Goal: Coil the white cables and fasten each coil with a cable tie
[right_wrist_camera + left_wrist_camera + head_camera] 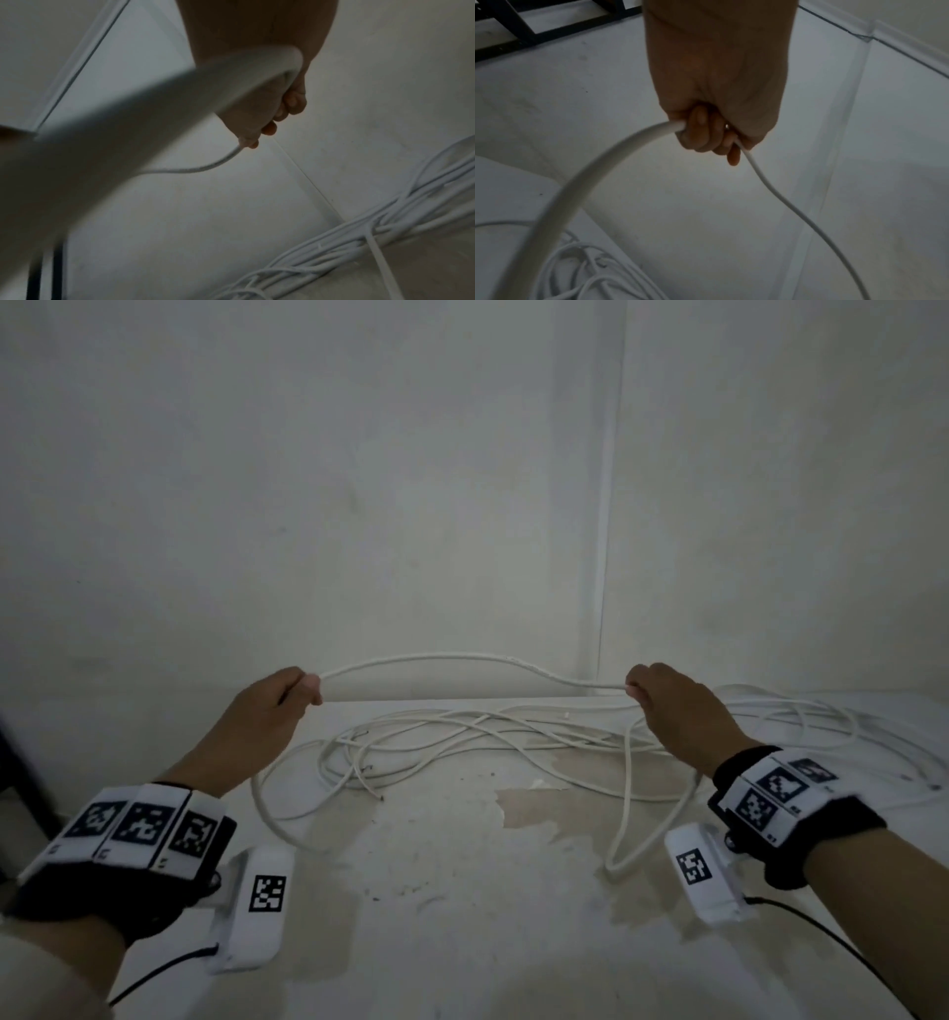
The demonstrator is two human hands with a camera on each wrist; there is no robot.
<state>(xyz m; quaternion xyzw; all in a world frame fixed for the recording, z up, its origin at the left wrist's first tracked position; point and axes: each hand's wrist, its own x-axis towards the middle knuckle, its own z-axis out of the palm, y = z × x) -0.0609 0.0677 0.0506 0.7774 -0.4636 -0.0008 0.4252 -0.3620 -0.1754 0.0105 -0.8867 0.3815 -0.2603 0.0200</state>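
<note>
white cable (462,656), round sheath, one length raised off the worktop (462,891) and spanning in a shallow arch between the left hand (280,698) and right hand (667,695), each closed around it. from the left grip it drops in a wide loop to the surface; from the right grip it hangs in a long narrow loop. remaining white cables (462,737) lie uncoiled in a loose, overlapping tangle along the back of the worktop, spreading right; cut ends show near the left of the heap.
</note>
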